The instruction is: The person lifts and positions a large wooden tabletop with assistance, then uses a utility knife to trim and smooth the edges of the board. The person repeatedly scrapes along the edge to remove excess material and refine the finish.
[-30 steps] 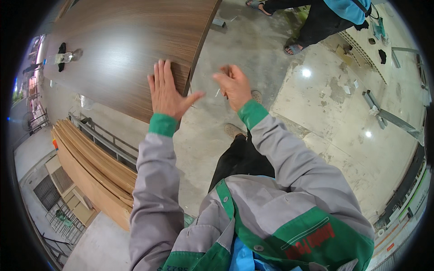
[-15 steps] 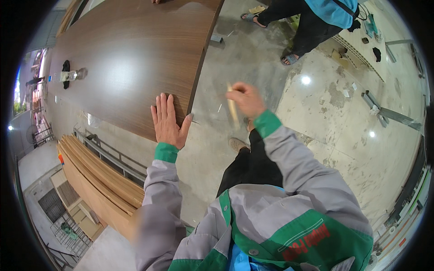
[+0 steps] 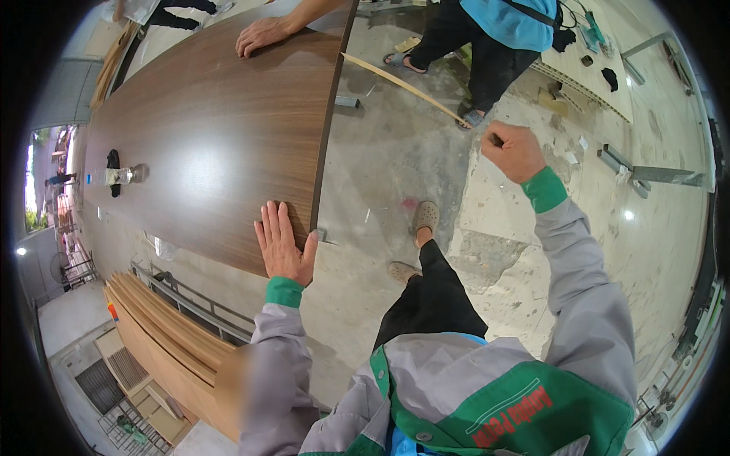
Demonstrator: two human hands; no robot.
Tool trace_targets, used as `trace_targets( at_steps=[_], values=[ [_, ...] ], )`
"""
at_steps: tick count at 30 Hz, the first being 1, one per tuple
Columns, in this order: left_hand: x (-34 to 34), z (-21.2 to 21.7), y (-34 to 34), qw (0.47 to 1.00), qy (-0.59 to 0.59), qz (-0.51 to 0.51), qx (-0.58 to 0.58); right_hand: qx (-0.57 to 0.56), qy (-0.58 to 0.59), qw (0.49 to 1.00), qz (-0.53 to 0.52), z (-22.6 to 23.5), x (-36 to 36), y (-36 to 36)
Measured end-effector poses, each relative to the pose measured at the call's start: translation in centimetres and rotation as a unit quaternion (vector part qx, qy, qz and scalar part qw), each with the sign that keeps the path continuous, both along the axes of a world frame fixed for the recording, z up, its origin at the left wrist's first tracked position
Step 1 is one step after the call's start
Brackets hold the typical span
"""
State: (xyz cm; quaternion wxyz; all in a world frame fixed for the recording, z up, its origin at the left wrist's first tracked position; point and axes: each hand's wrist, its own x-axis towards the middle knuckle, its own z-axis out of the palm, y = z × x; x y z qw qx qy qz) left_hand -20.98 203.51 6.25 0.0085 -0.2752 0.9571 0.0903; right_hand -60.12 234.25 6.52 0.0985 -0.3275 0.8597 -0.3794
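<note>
My left hand (image 3: 285, 249) lies flat with fingers stretched on the near corner of a large brown wood-grain board (image 3: 251, 137). Out to the right, my right hand (image 3: 517, 153) is closed in a fist at the end of a long, thin, beige strip (image 3: 407, 86). That strip slants from the board's right edge across to just short of my knuckles, passing over a person's sandal. Where it enters my fingers is hard to make out. At the board's far side, a co-worker's hand (image 3: 262, 34) rests on its surface.
A clear bottle (image 3: 125, 175) lies over a black item on the board. Stacked brown panels (image 3: 171, 334) lean at lower left. Ahead stands a person in a blue shirt (image 3: 506, 23). Metal bars (image 3: 661, 176) lie on the floor at right, near a light-coloured panel (image 3: 608, 83).
My right hand has swung right, away from the board, and a longer length of strip now shows. My left hand stays on the board. The co-worker's hand has come further into view.
</note>
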Motion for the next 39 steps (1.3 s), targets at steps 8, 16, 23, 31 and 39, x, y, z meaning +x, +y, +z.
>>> trace_targets(
  at_steps=[8,16,23,31,39],
  values=[
    [0.2,-0.1,-0.1,1.000,0.003,0.001,0.005,-0.029,-0.043,0.995,-0.081,0.0,-3.1,1.0],
    [-4.2,-1.0,-0.5,0.997,-0.031,0.075,-0.007,0.026,-0.366,0.907,-0.204,-6.1,-0.4,0.6],
    [-20.9,-0.9,-7.5,0.998,0.003,0.055,-0.018,-0.134,-0.309,0.941,-0.023,-7.4,-3.1,-13.5],
    [-26.2,-1.3,-11.3,0.997,-0.007,0.075,-0.029,-0.253,0.139,0.957,-0.016,-9.6,-14.7,-33.9],
    [-26.4,-1.3,-11.7,0.998,0.002,0.068,-0.011,-0.092,0.104,0.980,0.146,-4.9,-6.1,-29.0]
  ],
)
